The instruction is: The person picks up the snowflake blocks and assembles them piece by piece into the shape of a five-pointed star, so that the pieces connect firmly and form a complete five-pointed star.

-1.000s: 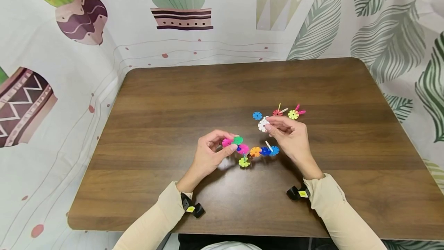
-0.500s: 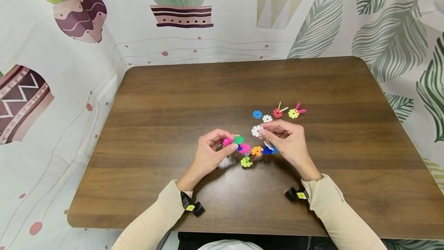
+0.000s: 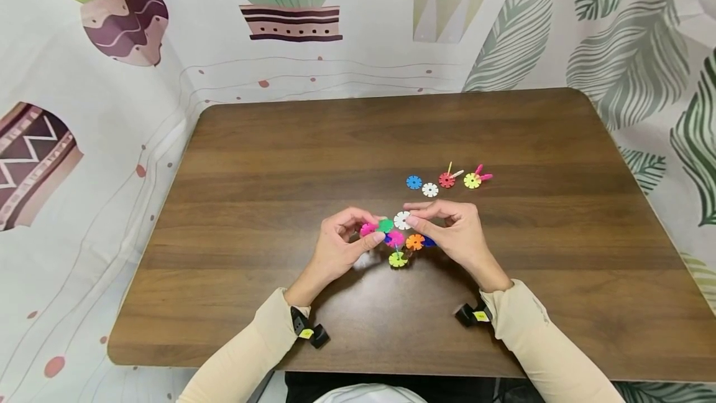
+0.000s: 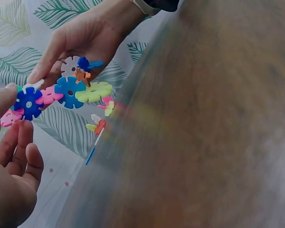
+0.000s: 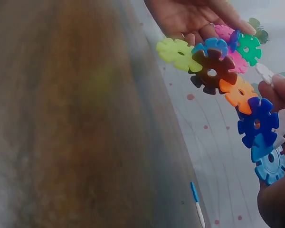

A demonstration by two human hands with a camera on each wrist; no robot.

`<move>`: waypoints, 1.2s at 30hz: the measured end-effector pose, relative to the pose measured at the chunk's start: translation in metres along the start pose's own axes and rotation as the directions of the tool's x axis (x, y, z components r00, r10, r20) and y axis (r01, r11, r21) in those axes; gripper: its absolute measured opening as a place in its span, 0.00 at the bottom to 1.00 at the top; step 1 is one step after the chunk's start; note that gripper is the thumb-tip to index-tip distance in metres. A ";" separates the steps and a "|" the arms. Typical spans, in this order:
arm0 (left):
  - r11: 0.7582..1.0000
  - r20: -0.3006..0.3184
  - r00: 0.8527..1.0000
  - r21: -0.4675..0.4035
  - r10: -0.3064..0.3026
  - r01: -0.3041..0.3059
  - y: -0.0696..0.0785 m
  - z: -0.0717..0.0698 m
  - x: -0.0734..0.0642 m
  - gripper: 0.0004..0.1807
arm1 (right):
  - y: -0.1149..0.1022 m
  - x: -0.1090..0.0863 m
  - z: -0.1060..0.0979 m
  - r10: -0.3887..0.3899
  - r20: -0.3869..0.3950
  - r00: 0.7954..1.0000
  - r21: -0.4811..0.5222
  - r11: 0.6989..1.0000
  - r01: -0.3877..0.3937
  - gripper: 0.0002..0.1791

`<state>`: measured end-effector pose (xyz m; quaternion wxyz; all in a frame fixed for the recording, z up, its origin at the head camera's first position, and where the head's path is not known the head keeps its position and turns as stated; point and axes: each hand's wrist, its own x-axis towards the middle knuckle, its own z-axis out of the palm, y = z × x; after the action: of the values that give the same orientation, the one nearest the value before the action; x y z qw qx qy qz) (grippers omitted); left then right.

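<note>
My left hand [image 3: 338,246] pinches the pink end of a chain of interlocking notched plastic discs, close to a green disc [image 3: 385,225]. The chain runs rightward through pink, brown [image 5: 212,72], orange [image 3: 415,242] and blue [image 5: 258,122] discs, with a yellow-green disc [image 3: 398,259] hanging off its near side. Between thumb and fingertips, my right hand [image 3: 455,232] holds a loose white disc [image 3: 401,220]. Its edge faces the green disc; a narrow gap separates them in the right wrist view. My right hand hides the chain's far end in the head view.
Behind the hands on the wooden table [image 3: 279,160] lie a blue disc [image 3: 414,182], a white disc [image 3: 430,189], a red disc cluster [image 3: 447,180] and a yellow one with pink discs [image 3: 472,180]. A patterned cloth [image 3: 369,23] hangs beyond the table's back edge.
My right hand has carried the white disc left and toward me, from beside the loose discs to next to the green disc. My left hand keeps its grip, almost still.
</note>
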<state>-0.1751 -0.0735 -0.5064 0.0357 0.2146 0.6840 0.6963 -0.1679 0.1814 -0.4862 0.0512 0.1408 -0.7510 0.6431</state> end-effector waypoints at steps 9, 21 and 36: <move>1.000 0.011 1.000 0.012 -0.018 0.018 0.002 0.001 0.000 0.10 | -0.001 0.001 -0.001 0.002 0.031 1.000 -0.026 1.000 -0.001 0.05; 0.999 0.018 1.000 -0.039 -0.016 0.016 0.001 0.004 0.000 0.11 | 0.002 0.000 0.000 -0.008 0.059 0.998 -0.030 0.999 0.010 0.02; 0.999 0.040 0.999 -0.038 -0.030 0.032 0.001 0.001 0.001 0.11 | 0.006 0.000 0.000 -0.043 0.088 0.995 -0.026 0.999 0.045 0.03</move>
<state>-0.1752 -0.0729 -0.5051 0.0641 0.2168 0.6730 0.7043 -0.1694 0.1823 -0.4916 0.0343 0.1846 -0.7582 0.6244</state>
